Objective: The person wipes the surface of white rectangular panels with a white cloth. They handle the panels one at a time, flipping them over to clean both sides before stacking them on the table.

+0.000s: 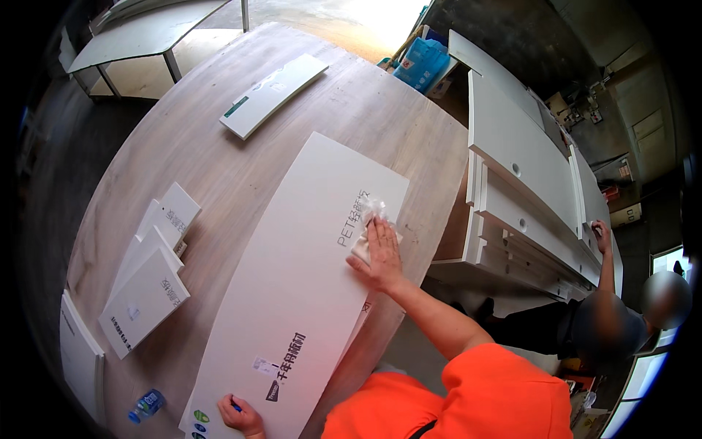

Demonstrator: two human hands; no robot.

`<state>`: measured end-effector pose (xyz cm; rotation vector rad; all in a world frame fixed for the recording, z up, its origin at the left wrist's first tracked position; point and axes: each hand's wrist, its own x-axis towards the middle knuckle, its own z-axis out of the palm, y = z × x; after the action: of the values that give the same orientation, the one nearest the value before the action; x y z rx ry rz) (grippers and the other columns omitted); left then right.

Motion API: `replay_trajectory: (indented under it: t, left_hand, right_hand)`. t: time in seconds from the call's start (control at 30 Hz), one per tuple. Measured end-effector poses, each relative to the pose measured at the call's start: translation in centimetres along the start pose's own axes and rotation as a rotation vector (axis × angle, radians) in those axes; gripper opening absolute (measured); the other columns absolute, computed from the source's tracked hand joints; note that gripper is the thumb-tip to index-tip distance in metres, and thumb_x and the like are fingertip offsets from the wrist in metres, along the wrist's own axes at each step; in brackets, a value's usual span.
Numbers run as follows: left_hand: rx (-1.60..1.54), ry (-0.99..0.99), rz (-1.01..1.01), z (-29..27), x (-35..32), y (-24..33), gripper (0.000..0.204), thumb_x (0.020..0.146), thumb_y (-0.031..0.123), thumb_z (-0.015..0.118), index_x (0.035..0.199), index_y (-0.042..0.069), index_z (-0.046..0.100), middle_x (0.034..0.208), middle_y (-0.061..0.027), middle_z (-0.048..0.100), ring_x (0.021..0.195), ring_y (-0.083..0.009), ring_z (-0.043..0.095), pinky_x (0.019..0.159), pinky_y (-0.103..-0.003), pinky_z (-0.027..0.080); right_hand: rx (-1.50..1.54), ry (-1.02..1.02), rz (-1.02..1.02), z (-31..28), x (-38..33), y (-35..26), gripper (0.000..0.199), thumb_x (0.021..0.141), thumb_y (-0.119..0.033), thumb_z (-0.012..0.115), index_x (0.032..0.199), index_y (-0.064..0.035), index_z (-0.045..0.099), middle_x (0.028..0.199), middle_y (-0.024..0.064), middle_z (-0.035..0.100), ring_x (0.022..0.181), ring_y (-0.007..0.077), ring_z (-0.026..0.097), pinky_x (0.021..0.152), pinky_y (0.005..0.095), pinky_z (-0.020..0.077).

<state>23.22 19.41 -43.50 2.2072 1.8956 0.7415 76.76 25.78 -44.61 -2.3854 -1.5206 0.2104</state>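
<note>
Head view: right hand (380, 252) on cloth (368, 233), panel (292, 293) edge

wooden table (219, 168) | grey floor (44, 183) | sunlit patch, perhaps a doorway (365, 18)

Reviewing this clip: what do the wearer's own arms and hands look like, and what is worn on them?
Both hands are bare, with no gloves, rings or watch visible. The right hand leads back along a bare forearm to a short, bright orange sleeve at the upper arm. Only the left hand shows at the lower edge; its arm is out of view.
</note>
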Motion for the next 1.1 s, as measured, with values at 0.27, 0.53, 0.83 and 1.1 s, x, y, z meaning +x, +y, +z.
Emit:
replay_trajectory:
  t: [0.27,0.53,0.83,1.1]
  left_hand:
    - [0.018,0.008,0.005,0.1,-0.4,-0.5,0.010,0.093,0.003,0.057,0.101,-0.003,0.059,0.089,-0.0204,0.059,0.079,-0.0427,0.059,0.070,-0.050,0.049]
    - [0.023,0.021,0.029,0.4,-0.2,-0.2,0.010,0.093,0.003,0.058,0.101,-0.002,0.059,0.089,-0.0203,0.060,0.079,-0.0423,0.059,0.069,-0.050,0.050]
    - [0.042,0.041,0.026,0.1,0.5,0.9,0.010,0.092,0.003,0.064,0.101,0.002,0.062,0.088,-0.0162,0.061,0.076,-0.0387,0.062,0.065,-0.046,0.050]
    - [-0.245,0.134,-0.051,-1.0,-0.8,-0.5,0.011,0.090,0.003,0.070,0.100,0.002,0.065,0.089,-0.0117,0.064,0.077,-0.0291,0.065,0.070,-0.037,0.053]
  right_hand:
    - [0.024,0.041,-0.010,0.8,1.3,-0.8,0.103,0.096,-0.072,0.050,0.159,0.0060,0.027,0.167,0.0252,0.026,0.158,0.0398,0.016,0.128,0.0493,0.0102]
    - [0.142,0.133,-0.066,-0.7,3.2,4.9,0.096,0.097,-0.070,0.050,0.157,0.0025,0.036,0.165,0.0232,0.031,0.155,0.0411,0.023,0.127,0.0507,0.0154]
    - [0.179,-0.058,-0.368,3.8,-17.6,-7.2,0.111,0.091,-0.078,0.051,0.163,0.0016,0.022,0.170,0.0234,0.019,0.158,0.0414,0.015,0.128,0.0527,0.0056]
    - [0.236,-0.243,-1.133,6.3,-34.5,-19.6,0.060,0.096,-0.024,0.055,0.152,-0.0040,0.046,0.163,0.0140,0.042,0.153,0.0264,0.037,0.128,0.0443,0.0212]
